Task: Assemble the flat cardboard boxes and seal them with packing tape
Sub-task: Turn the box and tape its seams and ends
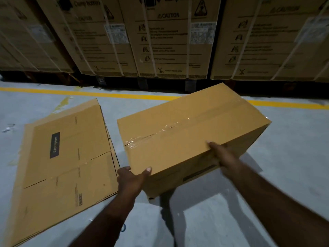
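The assembled box [187, 125] is plain tan cardboard, with a strip of clear, glossy tape [160, 131] shining along its top seam. The flat boxes [67, 166] are the same tan, with fine dark print and a black label [54, 145] bearing pale lettering. The floor [293, 148] is pale grey, crossed by a yellow line [106, 95]. The big cartons [169, 50] behind are brown with dark caution symbols and text, whitish straps [149, 41] and white stickers [202, 32].
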`<state>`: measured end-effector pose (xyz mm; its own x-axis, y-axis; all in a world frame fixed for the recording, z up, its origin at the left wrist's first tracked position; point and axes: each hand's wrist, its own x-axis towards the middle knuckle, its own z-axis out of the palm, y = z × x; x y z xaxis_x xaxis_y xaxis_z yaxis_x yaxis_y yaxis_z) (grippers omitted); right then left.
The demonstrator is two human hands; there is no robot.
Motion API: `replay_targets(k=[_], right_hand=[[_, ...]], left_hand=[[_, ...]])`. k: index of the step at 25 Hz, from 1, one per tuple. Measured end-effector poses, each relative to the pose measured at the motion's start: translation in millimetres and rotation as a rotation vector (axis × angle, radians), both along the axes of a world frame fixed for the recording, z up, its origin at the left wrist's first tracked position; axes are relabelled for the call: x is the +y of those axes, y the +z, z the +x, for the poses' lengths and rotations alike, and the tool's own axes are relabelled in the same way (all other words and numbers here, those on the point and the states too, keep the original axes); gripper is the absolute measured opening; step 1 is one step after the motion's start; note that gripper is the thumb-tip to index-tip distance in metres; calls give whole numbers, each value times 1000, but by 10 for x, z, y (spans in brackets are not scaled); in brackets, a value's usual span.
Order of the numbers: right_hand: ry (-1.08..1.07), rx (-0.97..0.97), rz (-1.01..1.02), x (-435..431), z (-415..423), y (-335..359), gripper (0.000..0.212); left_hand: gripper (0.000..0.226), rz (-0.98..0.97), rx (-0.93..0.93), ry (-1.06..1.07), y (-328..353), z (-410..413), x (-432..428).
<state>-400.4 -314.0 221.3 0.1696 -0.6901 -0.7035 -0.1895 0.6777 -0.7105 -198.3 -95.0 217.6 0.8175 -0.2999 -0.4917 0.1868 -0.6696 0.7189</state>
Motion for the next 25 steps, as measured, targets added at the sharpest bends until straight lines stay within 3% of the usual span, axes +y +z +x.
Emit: replay_targets(k=[1, 4, 6, 9, 12, 16, 22, 25], right_hand=[[53, -54, 91, 321, 226, 13, 95], [145, -226, 375, 1164, 866, 157, 48], [189, -272, 493, 1481, 1189, 206, 32], [137, -275, 549, 1643, 1464, 158, 45], [10, -321, 586, 1641, 1514, 110, 61], [-37, -312, 571, 1552, 1590, -55, 61], [-39, -213, 518, 1362, 1615, -34, 43], [-65, -138, 322, 1263, 1470, -57, 52]], left_hand=[[90, 6, -23, -16, 17, -2, -41], [106, 95, -162, -72, 71, 107, -146], [108, 130, -263, -129, 163, 256, -230], [98, 138, -423, -226, 262, 677, -457], [94, 201, -557, -455, 218, 1153, -755], [91, 303, -608, -669, 148, 1538, -1089], [90, 335, -691, -690, 183, 1796, -1231], [92, 291, -682, -609, 237, 1700, -1099]])
